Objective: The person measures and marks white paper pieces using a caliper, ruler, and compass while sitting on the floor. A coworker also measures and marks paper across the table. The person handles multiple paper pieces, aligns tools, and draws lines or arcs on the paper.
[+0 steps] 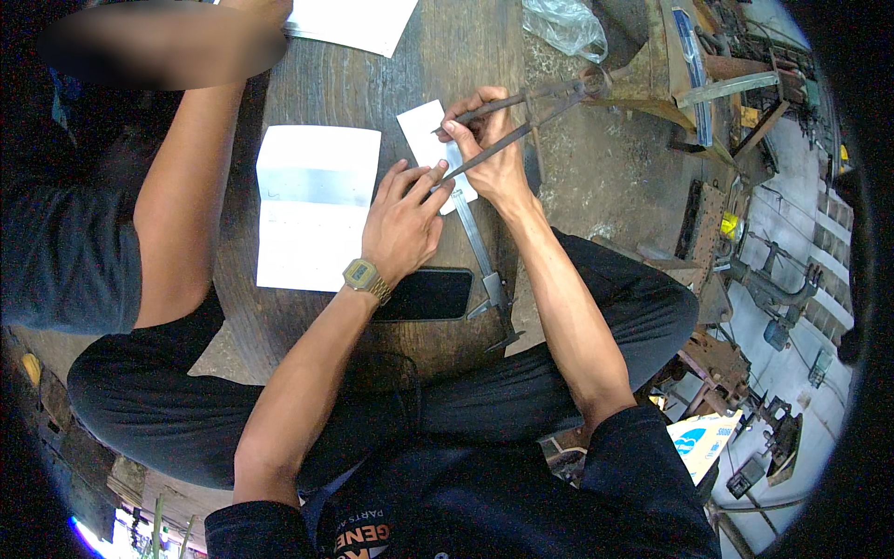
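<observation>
Soft, even daylight fills the scene, brightest over the pale floor (792, 200) on the right. The 2 white paper sheets (317, 205) near the wooden tabletop's (466, 56) far edge are nearly overexposed, and the clear plastic bag (565, 25) catches small glints. Shadows under the hands are faint and short. A smeared blur patch covers the top left corner. Fisheye distortion bends straight lines outward, and a black vignette rings the rim. The centre is sharp.

1. Black phone (426, 294), dark rectangular screen, lying flat on the wooden bench just beside the watch-wearing wrist.
2. Clear crumpled plastic bag (564, 25) at the bench's far edge.
3. Blue-and-white carton (700, 443) on the floor, lower right.
</observation>
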A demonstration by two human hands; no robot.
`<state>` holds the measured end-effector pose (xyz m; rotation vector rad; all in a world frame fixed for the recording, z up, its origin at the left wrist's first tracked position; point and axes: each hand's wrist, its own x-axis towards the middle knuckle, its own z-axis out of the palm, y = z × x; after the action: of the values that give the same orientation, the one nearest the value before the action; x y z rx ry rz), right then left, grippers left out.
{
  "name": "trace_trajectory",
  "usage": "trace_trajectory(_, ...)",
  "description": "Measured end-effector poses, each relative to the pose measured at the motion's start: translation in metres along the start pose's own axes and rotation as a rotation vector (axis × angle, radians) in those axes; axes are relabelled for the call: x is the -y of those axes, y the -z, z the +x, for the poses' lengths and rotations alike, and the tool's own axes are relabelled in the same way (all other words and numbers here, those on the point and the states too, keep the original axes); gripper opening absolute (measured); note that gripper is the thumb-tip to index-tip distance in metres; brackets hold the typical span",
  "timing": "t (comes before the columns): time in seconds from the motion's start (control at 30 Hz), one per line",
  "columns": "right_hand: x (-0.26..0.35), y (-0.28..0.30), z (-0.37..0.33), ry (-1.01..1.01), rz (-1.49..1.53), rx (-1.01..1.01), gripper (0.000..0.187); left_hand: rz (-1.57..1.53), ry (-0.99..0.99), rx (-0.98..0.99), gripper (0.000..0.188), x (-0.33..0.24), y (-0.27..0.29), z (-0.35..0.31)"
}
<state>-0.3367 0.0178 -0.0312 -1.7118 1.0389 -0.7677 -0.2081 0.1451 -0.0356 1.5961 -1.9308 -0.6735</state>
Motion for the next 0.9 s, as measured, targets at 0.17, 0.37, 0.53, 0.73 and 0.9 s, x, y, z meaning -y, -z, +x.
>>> trace_trajectory(0.17,0.0010,0.0004,0.0000,-0.001,0.016,0.012,0.032,0.009,0.003,0.001,0.049,-0.0003,0.0006,0.0006)
trace_trajectory(0.37,0.0015,-0.0001,0.0005,0.021,-0.025,0.001,0.032,0.005,0.001,0.001,0.050,0.0000,0.0014,0.0004)
trace_trajectory(0.53,0.0010,0.0004,0.0004,0.006,0.002,-0.002,0.032,-0.005,-0.006,-0.013,0.049,0.0001,0.0019,0.0007)
trace_trajectory(0.73,-0.0025,-0.0010,0.0005,-0.011,0.027,-0.005,0.033,-0.008,-0.012,-0.020,0.048,0.0004,0.0021,0.0010)
trace_trajectory(0.9,-0.0037,-0.0016,-0.0007,-0.010,0.010,-0.021,0.033,-0.007,-0.004,-0.023,0.048,0.0004,0.0022,0.0003)
